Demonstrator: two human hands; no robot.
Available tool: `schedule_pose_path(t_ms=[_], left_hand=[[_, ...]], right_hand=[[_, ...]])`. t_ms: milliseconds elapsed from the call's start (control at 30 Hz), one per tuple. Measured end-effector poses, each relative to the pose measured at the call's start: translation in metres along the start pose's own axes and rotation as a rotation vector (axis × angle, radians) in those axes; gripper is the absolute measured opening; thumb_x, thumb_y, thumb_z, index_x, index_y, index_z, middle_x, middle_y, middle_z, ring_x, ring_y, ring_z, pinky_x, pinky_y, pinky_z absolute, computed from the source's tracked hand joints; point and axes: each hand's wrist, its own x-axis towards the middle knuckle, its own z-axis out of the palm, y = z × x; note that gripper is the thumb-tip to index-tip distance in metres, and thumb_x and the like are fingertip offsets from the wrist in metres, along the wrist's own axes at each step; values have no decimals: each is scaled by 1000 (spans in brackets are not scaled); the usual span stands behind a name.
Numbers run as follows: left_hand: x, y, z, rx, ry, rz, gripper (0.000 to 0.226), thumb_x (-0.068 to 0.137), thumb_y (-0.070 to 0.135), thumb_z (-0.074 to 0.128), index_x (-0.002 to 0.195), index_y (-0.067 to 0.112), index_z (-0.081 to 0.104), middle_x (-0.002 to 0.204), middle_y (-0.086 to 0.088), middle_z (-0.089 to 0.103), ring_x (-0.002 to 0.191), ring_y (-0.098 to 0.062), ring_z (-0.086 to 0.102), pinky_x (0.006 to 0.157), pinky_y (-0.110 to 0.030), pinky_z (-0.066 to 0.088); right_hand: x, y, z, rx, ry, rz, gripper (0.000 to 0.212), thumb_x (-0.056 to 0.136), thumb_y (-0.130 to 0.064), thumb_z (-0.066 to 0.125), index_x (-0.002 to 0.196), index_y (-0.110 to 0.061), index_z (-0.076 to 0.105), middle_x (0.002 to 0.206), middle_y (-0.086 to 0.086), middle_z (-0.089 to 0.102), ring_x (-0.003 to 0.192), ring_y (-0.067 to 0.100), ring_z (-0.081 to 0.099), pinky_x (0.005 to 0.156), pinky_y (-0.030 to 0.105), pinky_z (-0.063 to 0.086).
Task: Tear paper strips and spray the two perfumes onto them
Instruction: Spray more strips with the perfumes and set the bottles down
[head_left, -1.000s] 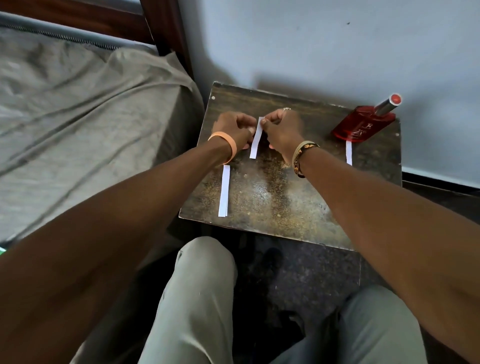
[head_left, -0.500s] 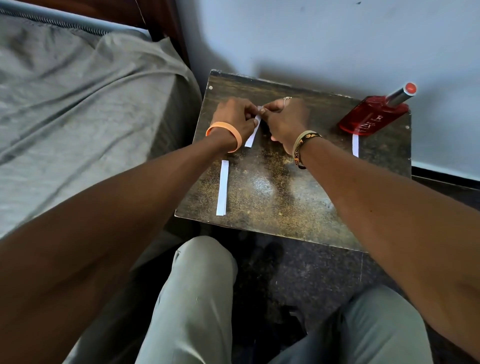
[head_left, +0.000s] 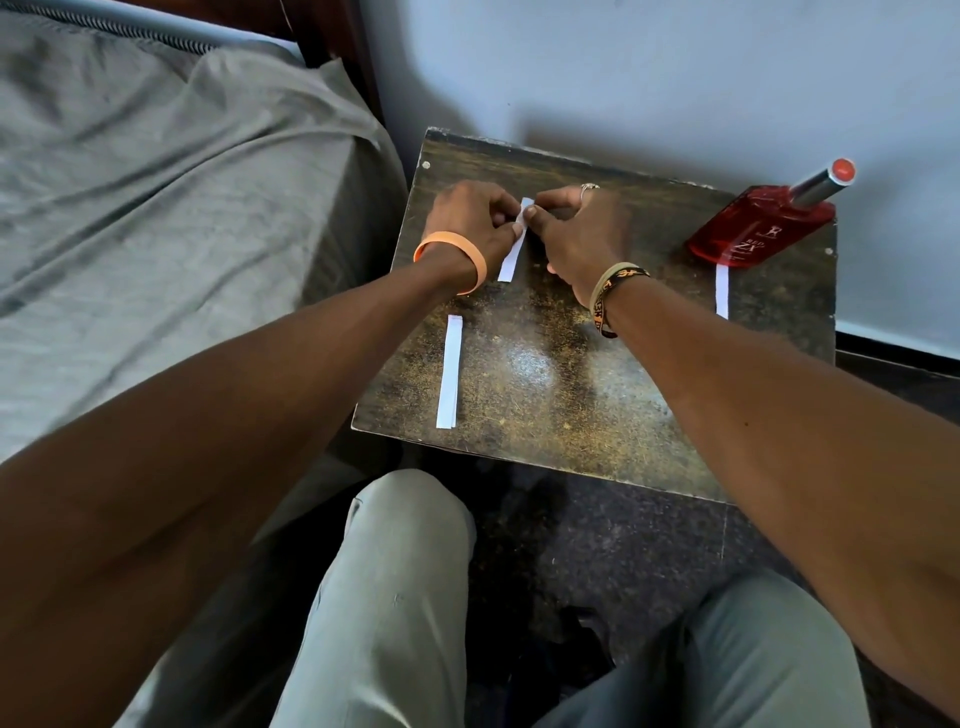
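Observation:
Over the far middle of the small dark table (head_left: 597, 405), my left hand (head_left: 470, 221) and my right hand (head_left: 574, 234) pinch the top of a narrow white paper strip (head_left: 511, 260) between thumbs and fingertips. The strip's lower end hangs toward me. A second white strip (head_left: 449, 371) lies flat near the table's front left edge. A third strip (head_left: 722, 291) lies at the right, just in front of a red perfume bottle (head_left: 753, 226) with a silver, red-topped cap, which lies tilted at the far right corner. Only one perfume bottle is in view.
A bed with a grey sheet (head_left: 156, 208) stands to the left of the table. A pale wall (head_left: 675, 78) runs behind the table. My knees in grey trousers (head_left: 395, 597) sit below the table's front edge, over dark floor.
The camera view has shifted slightly. Both hands stay pinching the top of the same strip, with the fingertips drawn closer together on it. The other strips and the bottle have not moved.

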Motion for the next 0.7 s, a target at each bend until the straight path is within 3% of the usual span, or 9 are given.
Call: schedule_pose_path(t_ms=[133,200,367,567,700], left_hand=[[0,-2,1,-9,10,14,23,86,26,65,107,20,72,99,1,73,79,-2,57,75,-15,44],[0,-2,1,-12,12,16,23,86,26,64,107,20,72,99,1,73,79,-1,57,75,-15,43],[0,-2,-1,-13,6,5,22,86,24,63,105,20,73,97,1,73,79,-3,57,74,-15,42],[-1,3,-3,-28,-23,-17,22,85,21,63,105,20,73,96,1,73,84,-8,63,80,-18,48],[-6,5,-7,-89,4,-51,19,85,14,62,100,19,73,93,2,72,81,-8,63,78,-20,51]], right_hand=[[-1,-1,1,-29,-19,-8,2,83,-33,73,82,-34,74,82,-13,73,74,13,70,69,43,62],[-1,-2,2,-50,-18,-5,10,85,-33,72,94,-31,77,83,-13,74,72,15,71,69,43,62],[-6,-4,1,-52,-2,-10,14,86,-30,71,99,-28,77,87,-10,75,74,13,71,69,41,62],[-12,-6,-6,27,4,22,6,86,-24,73,90,-28,75,84,-8,74,73,11,71,67,38,62],[-19,-7,-13,47,-4,40,19,85,-23,74,73,-34,64,82,-6,73,75,13,71,67,38,62]])
